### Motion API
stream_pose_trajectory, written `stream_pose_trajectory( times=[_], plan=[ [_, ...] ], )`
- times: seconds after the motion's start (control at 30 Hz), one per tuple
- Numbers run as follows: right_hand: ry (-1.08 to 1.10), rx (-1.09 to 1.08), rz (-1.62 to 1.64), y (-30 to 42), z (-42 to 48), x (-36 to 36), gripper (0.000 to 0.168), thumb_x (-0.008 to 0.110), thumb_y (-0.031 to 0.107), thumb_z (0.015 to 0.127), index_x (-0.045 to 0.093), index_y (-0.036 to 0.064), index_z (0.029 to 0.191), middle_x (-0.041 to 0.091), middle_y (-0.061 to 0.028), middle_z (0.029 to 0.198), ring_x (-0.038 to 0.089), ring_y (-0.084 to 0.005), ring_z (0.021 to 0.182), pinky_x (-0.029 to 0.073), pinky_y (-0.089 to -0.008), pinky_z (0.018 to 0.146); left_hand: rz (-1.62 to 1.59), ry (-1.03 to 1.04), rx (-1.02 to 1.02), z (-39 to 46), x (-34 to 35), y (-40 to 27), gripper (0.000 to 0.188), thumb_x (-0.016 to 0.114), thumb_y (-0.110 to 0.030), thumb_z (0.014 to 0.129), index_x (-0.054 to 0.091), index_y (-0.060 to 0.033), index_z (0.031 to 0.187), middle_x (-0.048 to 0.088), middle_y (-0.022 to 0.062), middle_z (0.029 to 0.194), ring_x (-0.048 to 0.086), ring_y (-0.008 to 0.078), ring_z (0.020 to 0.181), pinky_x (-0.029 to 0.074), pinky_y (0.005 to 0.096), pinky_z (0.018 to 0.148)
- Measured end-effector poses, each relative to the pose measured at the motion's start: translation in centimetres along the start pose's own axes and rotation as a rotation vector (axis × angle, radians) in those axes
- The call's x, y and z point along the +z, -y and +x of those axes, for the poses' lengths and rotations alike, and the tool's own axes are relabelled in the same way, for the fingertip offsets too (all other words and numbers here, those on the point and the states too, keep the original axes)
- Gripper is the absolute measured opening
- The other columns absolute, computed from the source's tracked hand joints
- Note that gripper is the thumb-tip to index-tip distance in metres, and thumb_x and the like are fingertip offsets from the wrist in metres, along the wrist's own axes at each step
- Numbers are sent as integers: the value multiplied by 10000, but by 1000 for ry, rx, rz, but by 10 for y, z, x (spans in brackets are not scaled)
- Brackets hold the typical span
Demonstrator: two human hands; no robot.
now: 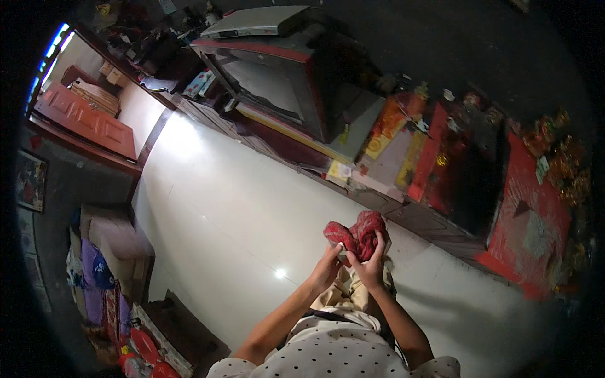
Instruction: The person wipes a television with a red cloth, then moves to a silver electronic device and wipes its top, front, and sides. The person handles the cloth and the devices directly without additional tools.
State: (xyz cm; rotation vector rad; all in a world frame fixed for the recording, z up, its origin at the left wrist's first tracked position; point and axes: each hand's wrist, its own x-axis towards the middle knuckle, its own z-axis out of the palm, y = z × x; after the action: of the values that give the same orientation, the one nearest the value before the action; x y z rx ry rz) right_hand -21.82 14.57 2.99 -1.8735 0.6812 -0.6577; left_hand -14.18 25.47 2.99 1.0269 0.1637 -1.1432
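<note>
A bunched red cloth, knitted or towel-like in texture, is held up in front of the body, above the pale tiled floor. My left hand grips its left lobe from below, with the thumb near a small white spot. My right hand holds the larger right part, its fingers up along the cloth's right side and its thumb pointing towards the other hand. The cloth's underside is hidden by the hands.
A long low cabinet runs along the far side, bearing an old television, papers and shiny ornaments. An armchair or sofa with piled fabrics stands at left, near a dark table. A doorway with a red-brown door lies at upper left.
</note>
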Motion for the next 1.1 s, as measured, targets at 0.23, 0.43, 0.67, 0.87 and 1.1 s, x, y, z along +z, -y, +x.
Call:
stream_pose_trajectory(
  times=[0.23, 0.43, 0.67, 0.87, 1.1],
  plan=[
    [-31, 40, 50, -11, 82, 12, 510, 636, 181, 789, 417, 12, 1218, 449, -173, 1177, 431, -330, 1112, 322, -418, 979, 494, -20, 113, 31, -1, -67, 495, 451, -390, 947, 446, -49, 1306, 466, 61, 1306, 351, 174, 1259, 230, 308, 1058],
    [-59, 86, 113, 4, 173, 8, 459, 604, 162, 831, 431, 6, 1227, 460, -166, 1213, 436, -318, 1148, 334, -402, 984, 447, -219, 358, 75, -41, -100, 293, 447, -237, 963, 558, -42, 1152, 572, 63, 1104, 532, 147, 1020, 381, 283, 929],
    [-134, -13, -421, -37, 272, 8, 555, 634, 84, 744, 421, 67, 1255, 426, -205, 1189, 426, -384, 1121, 362, -430, 961, 217, -694, 361, 74, -97, -158, 225, 551, -299, 910, 601, -82, 937, 363, -57, 621, 388, 42, 534, 393, 213, 495],
    [-7, 38, -553, -45, 314, 3, 667, 709, 119, 682, 427, 85, 1286, 419, -204, 1264, 419, -376, 1156, 372, -427, 978, 196, -984, 182, 75, -167, -184, 277, 478, -264, 933, 552, -76, 743, 324, -56, 496, 296, 29, 425, 240, 198, 400],
    [-16, -36, -821, -15, 355, 13, 590, 668, 155, 739, 451, 115, 1286, 418, -154, 1300, 414, -354, 1176, 364, -449, 980, 1071, -368, 334, 134, -159, -207, 155, 502, -94, 857, 578, -10, 962, 624, 147, 767, 600, 249, 692, 474, 344, 644]
  ],
)
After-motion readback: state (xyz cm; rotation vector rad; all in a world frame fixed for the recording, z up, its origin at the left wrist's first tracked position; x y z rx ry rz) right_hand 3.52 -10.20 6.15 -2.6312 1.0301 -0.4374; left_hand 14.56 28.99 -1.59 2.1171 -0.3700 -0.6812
